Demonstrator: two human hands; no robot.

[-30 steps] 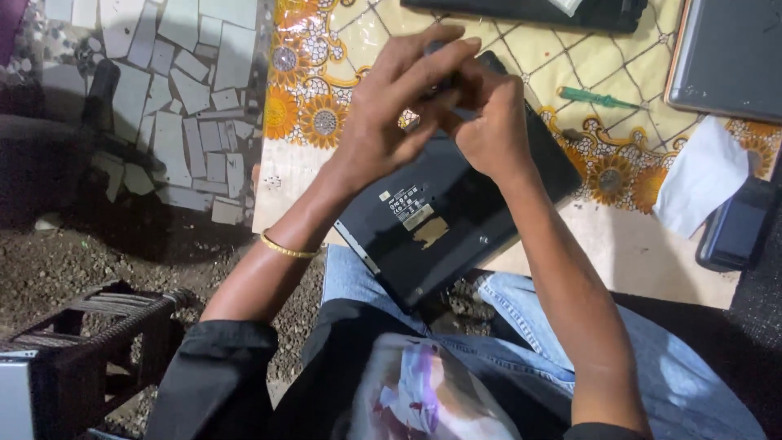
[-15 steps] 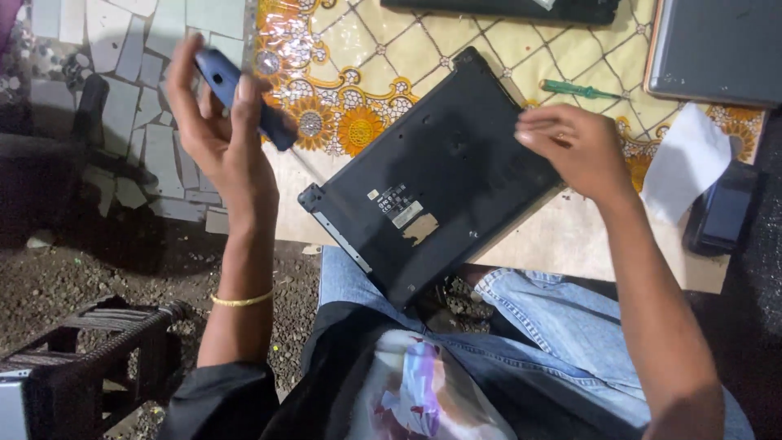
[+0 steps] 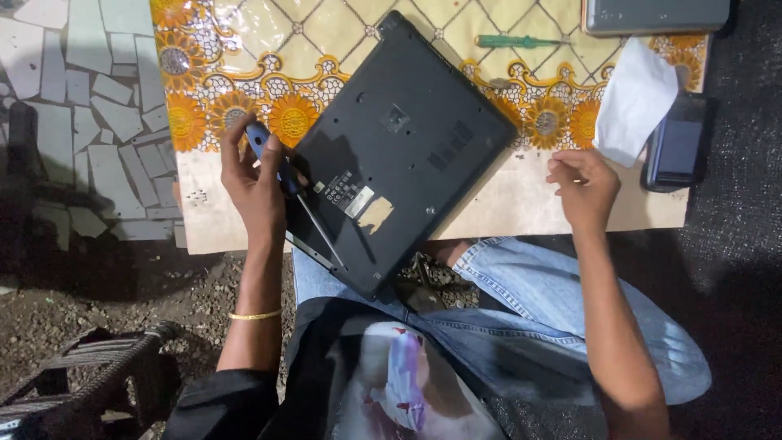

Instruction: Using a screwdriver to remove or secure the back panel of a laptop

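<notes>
A black laptop (image 3: 407,147) lies upside down and askew on a low table with a yellow flowered cover (image 3: 244,65), its near corner hanging over my lap. My left hand (image 3: 257,183) grips a blue-handled screwdriver (image 3: 281,175) at the laptop's left edge, its shaft slanting down over the base toward the near corner. My right hand (image 3: 582,187) rests on the bare table edge to the right of the laptop, fingers curled, with nothing visible in it.
A green screwdriver (image 3: 517,41) lies on the cover behind the laptop. A white cloth (image 3: 635,102) and a dark phone (image 3: 676,143) sit at the table's right end. Another dark device (image 3: 656,15) is at the far right. A metal stool (image 3: 90,367) stands lower left.
My left hand came down from the raised position with the screwdriver and set it at the laptop's left edge. My right hand moved off the laptop to the table edge.
</notes>
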